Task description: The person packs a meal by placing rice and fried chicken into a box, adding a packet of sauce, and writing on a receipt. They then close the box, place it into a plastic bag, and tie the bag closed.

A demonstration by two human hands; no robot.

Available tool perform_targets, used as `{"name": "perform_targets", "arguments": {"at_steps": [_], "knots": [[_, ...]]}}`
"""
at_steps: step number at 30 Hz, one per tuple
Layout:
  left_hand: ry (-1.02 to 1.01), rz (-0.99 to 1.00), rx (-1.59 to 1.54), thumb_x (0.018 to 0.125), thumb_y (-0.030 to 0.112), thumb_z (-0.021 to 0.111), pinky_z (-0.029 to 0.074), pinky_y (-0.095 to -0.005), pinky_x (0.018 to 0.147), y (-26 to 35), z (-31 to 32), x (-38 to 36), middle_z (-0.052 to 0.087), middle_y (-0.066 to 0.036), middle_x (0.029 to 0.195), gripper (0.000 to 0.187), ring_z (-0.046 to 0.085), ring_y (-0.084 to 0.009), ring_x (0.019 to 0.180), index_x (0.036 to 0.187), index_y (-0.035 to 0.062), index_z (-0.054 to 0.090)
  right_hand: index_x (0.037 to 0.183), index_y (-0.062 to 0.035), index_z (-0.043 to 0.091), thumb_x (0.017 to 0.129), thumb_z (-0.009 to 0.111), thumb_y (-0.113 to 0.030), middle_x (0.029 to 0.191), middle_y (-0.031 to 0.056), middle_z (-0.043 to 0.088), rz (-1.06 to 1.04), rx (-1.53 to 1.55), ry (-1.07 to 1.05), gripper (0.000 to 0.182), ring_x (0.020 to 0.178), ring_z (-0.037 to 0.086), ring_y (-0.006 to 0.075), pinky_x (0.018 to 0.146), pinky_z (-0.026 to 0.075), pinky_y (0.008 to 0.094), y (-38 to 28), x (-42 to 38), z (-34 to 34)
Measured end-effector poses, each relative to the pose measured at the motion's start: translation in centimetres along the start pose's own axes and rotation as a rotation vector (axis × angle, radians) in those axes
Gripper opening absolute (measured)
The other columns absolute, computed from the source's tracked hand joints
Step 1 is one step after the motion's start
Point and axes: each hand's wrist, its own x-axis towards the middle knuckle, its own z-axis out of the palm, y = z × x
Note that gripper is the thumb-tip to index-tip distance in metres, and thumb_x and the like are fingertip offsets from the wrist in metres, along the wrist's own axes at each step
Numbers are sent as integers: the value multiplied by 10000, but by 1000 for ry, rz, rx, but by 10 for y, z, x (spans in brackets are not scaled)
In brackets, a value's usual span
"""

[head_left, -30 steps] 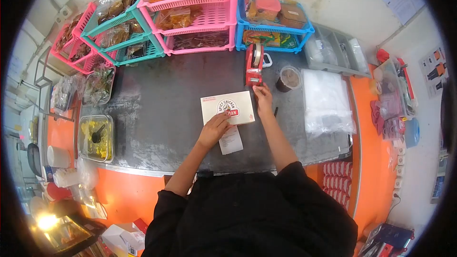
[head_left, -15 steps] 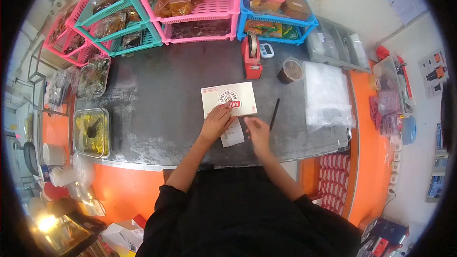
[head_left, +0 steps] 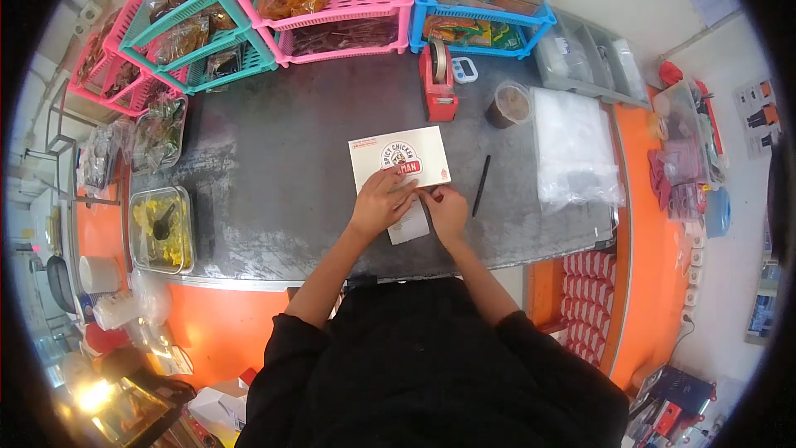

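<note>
A white takeaway box (head_left: pixel 424 149) with a "Spicy Chicken" logo lies on the dark worktop. My left hand (head_left: pixel 383 202) rests on its near edge, fingers stretched over the lid and part of the logo. A paper receipt (head_left: pixel 410 227) extends from that edge toward me, its upper end hidden under my fingers. At the box's near edge, beside the receipt's top, my right hand (head_left: pixel 446 211) has its fingertips pressed together in a pinch; what lies between them is too small to make out. A black pen (head_left: pixel 482 186) lies just right of this hand.
A red tape dispenser (head_left: pixel 439 99), a white timer (head_left: pixel 464 70) and a lidded cup (head_left: pixel 508 105) stand behind the box. Clear plastic bags (head_left: pixel 574 149) lie to the right. A glass container (head_left: pixel 190 236) of yellow food is at left. Stacked baskets (head_left: pixel 332 7) line the back.
My right hand has moved left and up to the box's near edge, its fingers closing together beside my left hand. The left hand stays on the box. The whole view has shifted slightly.
</note>
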Motion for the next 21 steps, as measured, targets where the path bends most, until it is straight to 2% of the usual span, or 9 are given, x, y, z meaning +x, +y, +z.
{"name": "perform_targets", "arguments": {"at_steps": [3, 6, 9, 10, 12, 13, 15, 17, 21], "knots": [[-11, -126, 80, 687, 195, 693, 463, -358, 820, 1, 8, 3, 595, -102, 988, 381, 568, -219, 978, 1050, 108, 617, 730, 2, 632, 709, 698, -334, 655, 150, 616, -254, 66, 322, 343, 539, 552, 295, 518, 429, 357, 5, -13, 3], [43, -152, 34, 695, 193, 690, 460, -363, 796, 5, 5, 6, 582, -121, 1055, 400, 566, -219, 972, 1070, 91, 595, 767, 2, 622, 700, 705, -330, 687, 159, 622, -81, -60, 67, 348, 573, 558, 309, 548, 441, 374, 6, -28, 5], [95, -227, 80, 687, 196, 707, 441, -362, 824, 37, -23, -9, 558, -128, 1030, 491, 537, -272, 968, 1120, 66, 517, 846, 5, 606, 685, 722, -396, 690, 119, 613, -9, 29, -204, 447, 590, 589, 212, 555, 443, 339, 19, -11, 18], [158, -296, 92, 682, 196, 714, 432, -356, 842, 51, -28, -23, 550, -129, 1017, 518, 527, -277, 972, 1130, 58, 493, 847, 2, 601, 707, 716, -366, 695, 101, 615, 236, 266, -368, 410, 607, 588, 179, 564, 442, 327, -1, -19, -3], [450, -866, -291, 706, 206, 722, 410, -338, 862, 81, -15, -54, 541, -101, 971, 514, 507, -226, 984, 1123, 37, 473, 847, 0, 596, 729, 710, -336, 700, 84, 617, 476, 509, -532, 373, 624, 587, 147, 573, 442, 316, -9, -32, -18], [455, -864, -288, 706, 206, 722, 410, -338, 862, 86, -8, -64, 541, -101, 971, 514, 507, -226, 984, 1123, 37, 473, 846, -11, 589, 750, 699, -291, 699, 60, 616, 244, 555, -493, 316, 630, 568, 115, 575, 434, 299, 0, -49, -20], [593, -1697, -1047, 761, 191, 696, 418, -307, 825, 92, 6, -74, 522, -89, 1014, 465, 494, -160, 977, 1119, 17, 456, 812, -19, 570, 763, 691, -247, 654, 50, 578, -64, 477, -486, 263, 602, 520, 92, 557, 411, 276, 1, -70, -39], [537, -1432, -1060, 780, 164, 676, 424, -294, 817, 87, 5, -65, 511, -93, 1038, 452, 497, -151, 964, 1134, 15, 438, 763, -17, 536, 777, 669, -244, 600, 51, 524, -226, 342, -553, 263, 557, 471, 105, 536, 393, 266, -6, -69, -56], [607, -827, -610, 805, 38, 610, 445, -283, 796, 50, -10, 2, 536, -90, 1013, 464, 522, -157, 948, 1210, 34, 386, 845, -23, 584, 816, 609, -225, 679, 84, 581, -264, 412, -152, 206, 592, 544, 161, 553, 418, 286, -27, 28, -82]]}}
